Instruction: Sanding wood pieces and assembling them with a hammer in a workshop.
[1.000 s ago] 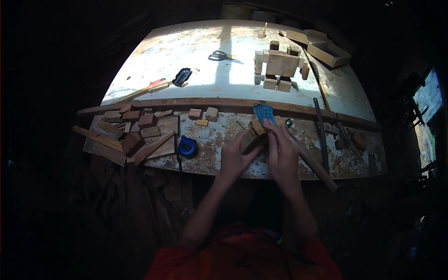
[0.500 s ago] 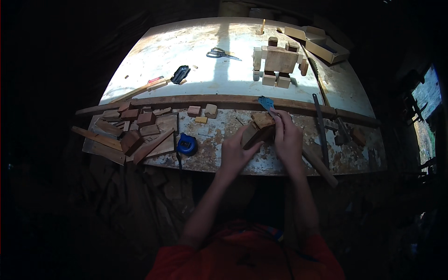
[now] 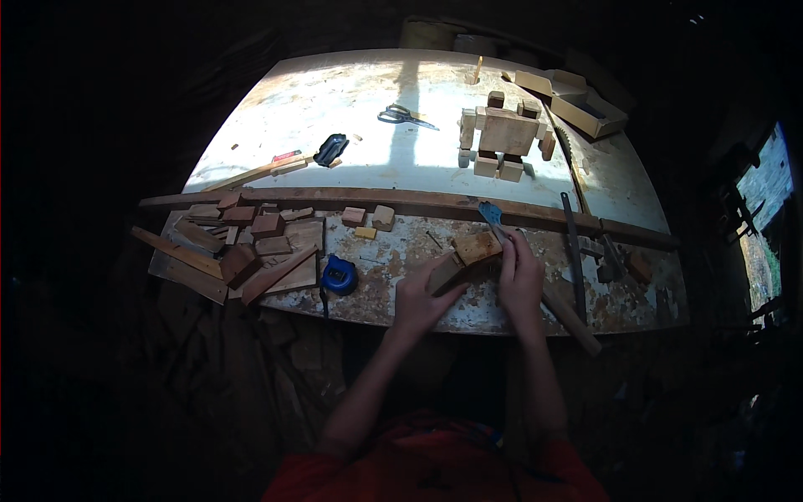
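Observation:
My left hand (image 3: 421,301) is closed round one end of a small wooden piece made of blocks (image 3: 478,247), which it holds tilted above the near part of the workbench. In the fingers of my right hand (image 3: 520,272) is a slim tool with a flat blue end (image 3: 490,212), pointing away from me. Its lower part is hidden by the fingers, so its exact kind does not show. The right fingers are right beside the wooden piece's right side; whether they touch it I cannot tell. A nail (image 3: 434,240) lies on the bench just beyond my left hand.
Left of my hands are a blue tape measure (image 3: 339,275) and a pile of wood offcuts (image 3: 268,226). A long wooden strip (image 3: 401,199) crosses the bench. Beyond it lie scissors (image 3: 403,116) and a block figure (image 3: 508,134). A hammer (image 3: 615,255) and metal bar (image 3: 574,255) lie rightward.
The whole view has shifted, so the bench sits lower in it. The wooden piece is turned, showing more of its pale top face. Both hands keep their holds.

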Tool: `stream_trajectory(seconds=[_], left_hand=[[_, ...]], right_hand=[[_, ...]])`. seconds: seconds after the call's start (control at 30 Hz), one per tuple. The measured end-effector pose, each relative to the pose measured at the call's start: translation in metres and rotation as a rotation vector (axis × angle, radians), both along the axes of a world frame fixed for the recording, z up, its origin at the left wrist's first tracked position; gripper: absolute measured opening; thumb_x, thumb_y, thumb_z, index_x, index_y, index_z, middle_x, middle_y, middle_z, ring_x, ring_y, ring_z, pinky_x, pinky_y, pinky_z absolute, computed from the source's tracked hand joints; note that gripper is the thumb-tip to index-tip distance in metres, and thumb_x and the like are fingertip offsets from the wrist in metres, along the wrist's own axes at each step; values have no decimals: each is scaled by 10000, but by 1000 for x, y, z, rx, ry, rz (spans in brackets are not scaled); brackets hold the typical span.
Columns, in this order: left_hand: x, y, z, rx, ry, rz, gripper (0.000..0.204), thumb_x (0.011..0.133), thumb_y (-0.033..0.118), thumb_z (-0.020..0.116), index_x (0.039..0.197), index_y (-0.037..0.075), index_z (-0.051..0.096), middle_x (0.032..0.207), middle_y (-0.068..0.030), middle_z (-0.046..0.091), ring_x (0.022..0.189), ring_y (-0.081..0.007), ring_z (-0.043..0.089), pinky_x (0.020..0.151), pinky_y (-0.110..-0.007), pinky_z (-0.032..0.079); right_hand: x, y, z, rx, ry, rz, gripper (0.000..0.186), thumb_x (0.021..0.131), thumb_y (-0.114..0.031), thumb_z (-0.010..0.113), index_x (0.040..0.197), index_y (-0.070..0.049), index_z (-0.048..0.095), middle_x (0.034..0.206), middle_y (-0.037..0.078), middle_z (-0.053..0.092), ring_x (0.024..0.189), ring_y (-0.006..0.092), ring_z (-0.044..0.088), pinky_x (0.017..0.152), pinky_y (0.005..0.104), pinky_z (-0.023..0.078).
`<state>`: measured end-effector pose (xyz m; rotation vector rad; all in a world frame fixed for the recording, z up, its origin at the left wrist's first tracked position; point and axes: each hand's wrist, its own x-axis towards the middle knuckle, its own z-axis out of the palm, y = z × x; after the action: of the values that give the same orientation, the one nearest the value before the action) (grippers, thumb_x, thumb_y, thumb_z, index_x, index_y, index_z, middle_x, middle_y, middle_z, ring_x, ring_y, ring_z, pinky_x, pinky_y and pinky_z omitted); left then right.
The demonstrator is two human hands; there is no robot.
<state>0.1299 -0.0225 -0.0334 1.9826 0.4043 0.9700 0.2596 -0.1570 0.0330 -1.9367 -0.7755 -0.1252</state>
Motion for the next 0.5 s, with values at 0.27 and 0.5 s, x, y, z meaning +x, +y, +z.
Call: stream_trajectory(seconds=[0.27, 0.5], left_hand=[[5, -3, 5, 42, 13, -11, 598, 824, 239, 967, 1341, 59, 725, 1164, -174, 807, 1052, -326, 811, 883, -421, 654], [1, -2, 7, 16, -6, -28, 601, 833, 234, 959, 1357, 73, 714, 1189, -176, 800, 1086, -335, 803, 907, -423, 652]], right_hand=[[0, -4, 1, -55, 98, -55, 286, 1073, -12, 587, 1339, -23, 693, 1203, 239, 767, 1142, 454, 746, 916, 490, 600], [-29, -3, 17, 44, -339, 148, 307, 1074, -11, 583, 1360, -42, 692, 1172, 215, 793, 1147, 443, 748, 1270, 613, 383]])
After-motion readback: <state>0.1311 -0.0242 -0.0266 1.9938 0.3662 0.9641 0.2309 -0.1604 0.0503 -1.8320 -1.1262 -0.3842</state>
